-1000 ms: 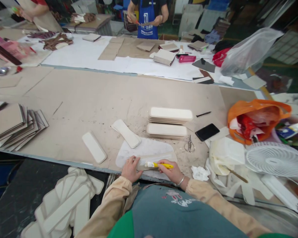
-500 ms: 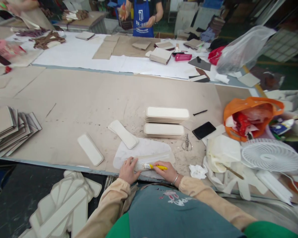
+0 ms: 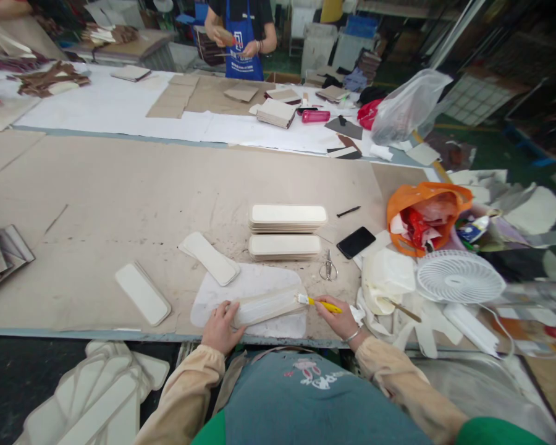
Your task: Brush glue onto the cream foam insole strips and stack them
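Observation:
A long pale panel with rounded ends (image 3: 269, 306) lies on a white sheet (image 3: 204, 300) near the table's front edge. My left hand (image 3: 222, 329) rests at the panel's left end, thumb and fingers apart, pressing it down. In my right hand (image 3: 338, 317) is a small yellow-handled brush (image 3: 325, 304), its whitish bristles touching the panel's right end. The panel's surface has a wet-looking white streak. Just behind, a pair of overlapping pale strips (image 3: 210, 259) lies partly on the sheet.
Two neat stacks of strips (image 3: 288, 215) stand beyond the sheet. Small scissors (image 3: 328, 269), a black phone (image 3: 356, 242), a whitish tub (image 3: 389, 272), a white fan (image 3: 461, 278) and an orange bag (image 3: 401, 216) are on the right. Across the table a person in a blue apron (image 3: 244, 46) works.
My right hand has moved the brush rightward along the panel, from near my left hand to the far right end. My left hand stays on the left end. The camera view has shifted.

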{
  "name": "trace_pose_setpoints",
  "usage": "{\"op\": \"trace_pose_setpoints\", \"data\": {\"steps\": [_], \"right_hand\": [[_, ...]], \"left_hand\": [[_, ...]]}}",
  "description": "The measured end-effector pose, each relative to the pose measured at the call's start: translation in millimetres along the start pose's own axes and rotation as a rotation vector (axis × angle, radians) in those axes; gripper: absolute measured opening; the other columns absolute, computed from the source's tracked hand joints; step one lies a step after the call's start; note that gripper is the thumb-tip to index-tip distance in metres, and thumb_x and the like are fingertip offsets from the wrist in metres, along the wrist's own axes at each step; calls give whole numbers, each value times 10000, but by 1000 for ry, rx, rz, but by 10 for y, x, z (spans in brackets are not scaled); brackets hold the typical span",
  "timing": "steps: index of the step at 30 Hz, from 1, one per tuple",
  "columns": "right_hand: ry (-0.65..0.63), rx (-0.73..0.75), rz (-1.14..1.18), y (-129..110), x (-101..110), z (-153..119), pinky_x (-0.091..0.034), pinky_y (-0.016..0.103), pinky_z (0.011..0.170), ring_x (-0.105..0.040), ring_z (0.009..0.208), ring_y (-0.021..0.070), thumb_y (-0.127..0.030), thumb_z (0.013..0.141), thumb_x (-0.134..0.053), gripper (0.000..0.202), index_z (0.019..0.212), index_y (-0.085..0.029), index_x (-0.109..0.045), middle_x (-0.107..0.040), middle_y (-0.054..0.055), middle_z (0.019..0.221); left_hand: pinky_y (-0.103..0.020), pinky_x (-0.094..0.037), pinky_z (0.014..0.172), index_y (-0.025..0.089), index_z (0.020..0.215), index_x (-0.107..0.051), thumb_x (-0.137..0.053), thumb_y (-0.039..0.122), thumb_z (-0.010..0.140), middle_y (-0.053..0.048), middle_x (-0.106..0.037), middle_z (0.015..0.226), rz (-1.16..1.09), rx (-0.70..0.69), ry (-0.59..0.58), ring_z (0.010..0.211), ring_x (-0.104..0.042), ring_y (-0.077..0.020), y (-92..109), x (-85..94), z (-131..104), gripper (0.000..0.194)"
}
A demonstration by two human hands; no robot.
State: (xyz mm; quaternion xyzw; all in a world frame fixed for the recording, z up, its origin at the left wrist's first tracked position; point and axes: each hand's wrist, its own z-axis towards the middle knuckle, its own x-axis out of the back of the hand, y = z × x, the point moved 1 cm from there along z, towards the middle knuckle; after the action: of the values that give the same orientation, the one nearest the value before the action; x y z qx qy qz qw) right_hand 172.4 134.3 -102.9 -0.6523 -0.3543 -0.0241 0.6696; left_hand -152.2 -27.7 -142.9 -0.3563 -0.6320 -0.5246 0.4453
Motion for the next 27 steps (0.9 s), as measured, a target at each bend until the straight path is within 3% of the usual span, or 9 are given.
{"op": "trace_pose_setpoints", "data": {"steps": [5,10,14,21,27], "right_hand": [[67,-79,54,6,134,11,-498,256,546,-622,568,158,-401,817,-565,237,849,-186,-659,-651,23,656],[100,-243,274,-142,-45,78,-529,265,568,-635,570,163,-458,794,-574,290,868,-183,-628,-644,13,651],[27,-193,246,-180,-192,134,-512,254,559,-618,550,155,-454,799,-557,286,832,-182,-638,-623,4,610],[51,-149,146,-93,0,42,-483,242,529,-610,548,153,-432,819,-550,269,836,-181,-646,-618,7,614],[-144,9,156,-370,-357,5,-483,229,565,-606,570,134,-363,845,-526,223,842,-193,-670,-645,7,652]], "left_hand": [[-412,-460,906,186,1245,-503,-654,386,701,-140,-454,1240,19,1,-11,1042,-499,-280,5,3,0,599],[-415,-453,921,178,1238,-511,-663,370,693,-145,-460,1231,27,-6,-5,1058,-495,-286,9,2,-5,598],[-414,-460,911,193,1239,-508,-656,373,699,-137,-464,1228,27,0,2,1062,-500,-283,6,-6,0,588],[-421,-458,909,200,1244,-499,-651,376,705,-138,-459,1236,23,15,-17,1075,-489,-287,28,14,-1,588],[-421,-453,919,193,1245,-493,-648,370,709,-141,-451,1244,24,28,-56,1084,-487,-284,42,45,9,586]]}}
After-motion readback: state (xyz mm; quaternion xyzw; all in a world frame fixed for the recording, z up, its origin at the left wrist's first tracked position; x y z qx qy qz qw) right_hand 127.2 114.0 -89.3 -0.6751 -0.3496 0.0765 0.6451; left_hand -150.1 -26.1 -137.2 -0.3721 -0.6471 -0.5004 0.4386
